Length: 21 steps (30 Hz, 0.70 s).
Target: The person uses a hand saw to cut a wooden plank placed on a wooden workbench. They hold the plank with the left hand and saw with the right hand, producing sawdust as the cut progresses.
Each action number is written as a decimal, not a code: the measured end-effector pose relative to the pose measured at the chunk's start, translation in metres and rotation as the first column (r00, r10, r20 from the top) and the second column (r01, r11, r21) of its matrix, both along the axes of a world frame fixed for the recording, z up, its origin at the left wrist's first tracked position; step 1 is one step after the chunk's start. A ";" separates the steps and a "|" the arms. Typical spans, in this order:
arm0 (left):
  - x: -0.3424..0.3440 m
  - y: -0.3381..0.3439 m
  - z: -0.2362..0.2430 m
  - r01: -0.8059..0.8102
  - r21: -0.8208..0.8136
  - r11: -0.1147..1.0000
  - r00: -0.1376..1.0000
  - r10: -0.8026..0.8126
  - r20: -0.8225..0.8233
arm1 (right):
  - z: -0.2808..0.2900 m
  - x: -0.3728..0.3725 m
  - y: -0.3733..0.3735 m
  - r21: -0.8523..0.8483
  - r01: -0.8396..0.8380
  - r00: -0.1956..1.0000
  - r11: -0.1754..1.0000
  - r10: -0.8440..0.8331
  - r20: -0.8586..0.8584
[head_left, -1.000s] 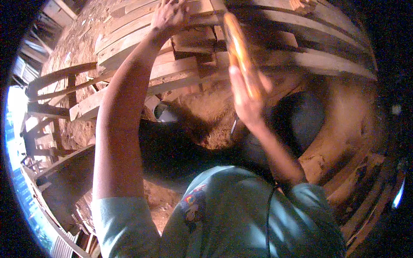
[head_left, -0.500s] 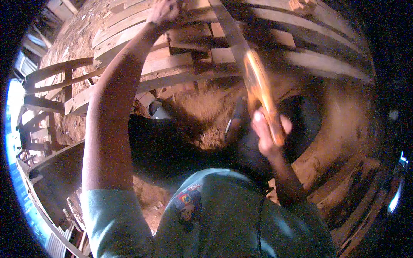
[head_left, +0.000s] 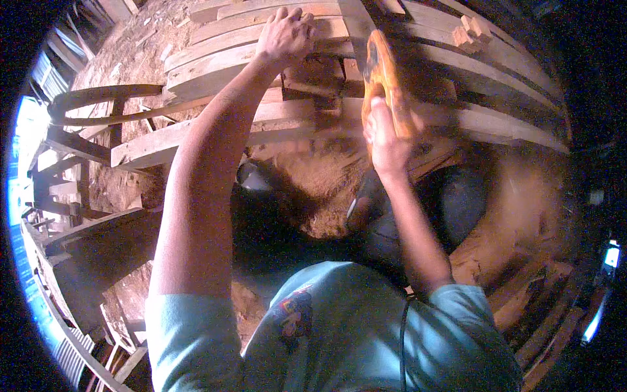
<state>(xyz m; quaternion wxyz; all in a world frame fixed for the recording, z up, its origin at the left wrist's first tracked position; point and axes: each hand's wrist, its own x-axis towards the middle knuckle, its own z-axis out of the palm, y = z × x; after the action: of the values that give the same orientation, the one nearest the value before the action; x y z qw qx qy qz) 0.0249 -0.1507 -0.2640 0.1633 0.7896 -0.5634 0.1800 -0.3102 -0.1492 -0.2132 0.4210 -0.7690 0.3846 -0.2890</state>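
Note:
My right hand (head_left: 388, 140) is closed round the yellow-orange handle of a handsaw (head_left: 383, 65). The saw's blade points away from me, across the planks, and its far end passes out of the picture at the top. To its left, my left hand (head_left: 286, 36) bears down on a wooden plank (head_left: 332, 29) with bent fingers curled over it. A narrow gap separates that hand from the blade. Where the teeth meet the wood is too dim and blurred to make out.
More long boards (head_left: 496, 124) lie crosswise nearer me. Small wood blocks (head_left: 471, 34) sit on the boards at the far right. Sawdust (head_left: 313, 170) covers the ground by my feet. A wooden frame (head_left: 81, 153) stands at the left, and loose timber (head_left: 535, 307) lies at the lower right.
My right hand has pushed the handsaw forward, away from me, and the handle is now close to the planks. My left hand stays on the wood; the whole view has shifted slightly.

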 end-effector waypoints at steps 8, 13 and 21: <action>-0.029 -0.007 0.017 0.054 -0.187 0.981 0.998 -0.061 -0.033 | -0.055 -0.108 0.033 -0.535 0.011 0.983 0.845 0.089 0.160; -0.006 0.010 0.008 -0.061 -0.150 0.987 0.998 0.064 0.015 | 0.009 -0.049 0.030 -0.299 -0.158 0.972 0.941 0.201 0.119; -0.017 0.004 0.016 -0.004 -0.128 0.992 1.000 0.006 0.009 | 0.011 -0.089 0.027 -0.174 -0.162 0.970 0.971 0.190 0.154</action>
<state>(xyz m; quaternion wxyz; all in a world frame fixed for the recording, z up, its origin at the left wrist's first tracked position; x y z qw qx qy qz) 0.0082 -0.1466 -0.2478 0.2105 0.7781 -0.5494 0.2199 -0.3989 -0.1219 -0.2019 0.4131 -0.8040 0.2530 -0.3448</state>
